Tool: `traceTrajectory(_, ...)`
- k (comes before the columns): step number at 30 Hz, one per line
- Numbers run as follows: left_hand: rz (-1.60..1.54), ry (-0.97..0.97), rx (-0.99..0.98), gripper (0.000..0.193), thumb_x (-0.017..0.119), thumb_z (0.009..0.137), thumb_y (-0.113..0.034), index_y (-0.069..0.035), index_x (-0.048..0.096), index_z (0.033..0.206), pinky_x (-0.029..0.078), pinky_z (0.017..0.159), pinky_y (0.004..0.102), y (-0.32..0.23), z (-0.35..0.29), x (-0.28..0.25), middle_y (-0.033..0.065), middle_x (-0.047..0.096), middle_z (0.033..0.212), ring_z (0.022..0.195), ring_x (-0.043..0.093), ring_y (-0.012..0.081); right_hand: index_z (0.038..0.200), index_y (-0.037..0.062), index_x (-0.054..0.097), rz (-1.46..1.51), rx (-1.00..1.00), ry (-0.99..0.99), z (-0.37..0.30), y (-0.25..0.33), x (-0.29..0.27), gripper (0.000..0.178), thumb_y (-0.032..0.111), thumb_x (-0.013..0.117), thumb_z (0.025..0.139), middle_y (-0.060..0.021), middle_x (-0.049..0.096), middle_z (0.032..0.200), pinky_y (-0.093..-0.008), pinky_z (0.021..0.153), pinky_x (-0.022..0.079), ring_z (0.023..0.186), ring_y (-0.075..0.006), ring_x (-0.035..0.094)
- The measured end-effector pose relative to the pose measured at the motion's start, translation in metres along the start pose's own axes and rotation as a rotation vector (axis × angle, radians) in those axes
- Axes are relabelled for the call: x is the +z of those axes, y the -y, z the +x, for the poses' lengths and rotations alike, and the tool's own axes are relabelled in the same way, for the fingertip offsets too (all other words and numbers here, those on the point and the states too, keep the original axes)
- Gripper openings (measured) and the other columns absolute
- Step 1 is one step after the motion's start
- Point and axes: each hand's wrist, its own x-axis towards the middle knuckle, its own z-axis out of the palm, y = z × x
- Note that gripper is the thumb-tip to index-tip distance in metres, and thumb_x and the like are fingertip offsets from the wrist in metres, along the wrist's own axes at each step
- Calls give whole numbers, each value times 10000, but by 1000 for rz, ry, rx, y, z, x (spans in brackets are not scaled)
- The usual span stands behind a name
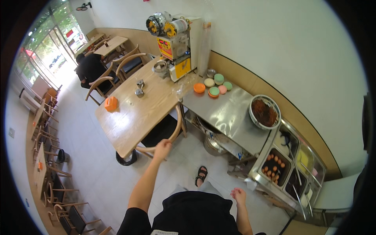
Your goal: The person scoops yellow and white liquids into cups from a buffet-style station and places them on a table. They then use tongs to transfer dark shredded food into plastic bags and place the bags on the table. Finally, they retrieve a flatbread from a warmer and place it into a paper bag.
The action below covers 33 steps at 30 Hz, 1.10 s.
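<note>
My left hand (163,149) is closed around the curved back rail of a wooden chair (179,122) with a black seat. The chair is tucked partly beneath a light wooden table (139,113). Down at my right side hangs my right hand (238,194), holding nothing, its fingers loosely bent and apart. It is nearest to the steel food counter (256,174) but does not touch it.
An orange box (111,103) and a sealing machine (174,51) stand on the table. A steel table (231,117) carries colored bowls (214,92) and a large basin (265,112). Beneath it sits a metal pot (213,145). A bin (126,158) and a seated person (91,70) are leftward.
</note>
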Motion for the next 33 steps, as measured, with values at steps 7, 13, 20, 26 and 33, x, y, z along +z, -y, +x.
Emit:
traceTrajectory(7, 96, 36, 268, 218, 581, 919, -143, -21, 678, 1072, 523, 759, 325, -177, 180, 28, 124, 703, 908, 820, 673, 213, 1094, -6, 629, -319, -514, 174, 146, 246, 113, 190, 108, 569, 955, -93, 711, 907, -271, 670, 531, 745, -151, 687)
traceTrajectory(13, 40, -22, 551, 220, 592, 898, -116, 2, 665, 1069, 526, 778, 335, -351, 404, 57, 157, 702, 944, 854, 683, 248, 1107, -12, 635, -383, -513, 92, 171, 367, 140, 214, 131, 595, 952, -95, 699, 868, -266, 712, 519, 790, -152, 685)
traceTrajectory(20, 117, -282, 722, 245, 570, 889, -144, -17, 668, 1073, 521, 871, 389, -504, 629, 121, 163, 658, 1072, 1049, 640, 296, 1039, -40, 649, -203, -212, -198, 169, 277, 79, 214, 141, 603, 933, -113, 686, 775, -280, 596, 535, 693, -173, 681)
traceTrajectory(26, 765, 3, 388, 342, 643, 793, -200, -16, 669, 1080, 530, 857, 400, -547, 716, 142, 185, 649, 1084, 1082, 632, 310, 1025, -3, 676, -142, -81, -421, 140, 265, 95, 292, 270, 615, 941, -114, 701, 895, -295, 586, 529, 655, -187, 680)
traceTrajectory(33, 563, -178, 568, 366, 721, 740, -362, -31, 685, 891, 540, 740, 402, -583, 708, 100, 156, 687, 938, 879, 674, 301, 1197, -16, 624, 31, 67, -331, 165, 263, 102, 334, 214, 581, 959, -113, 714, 922, -256, 608, 537, 779, -196, 715)
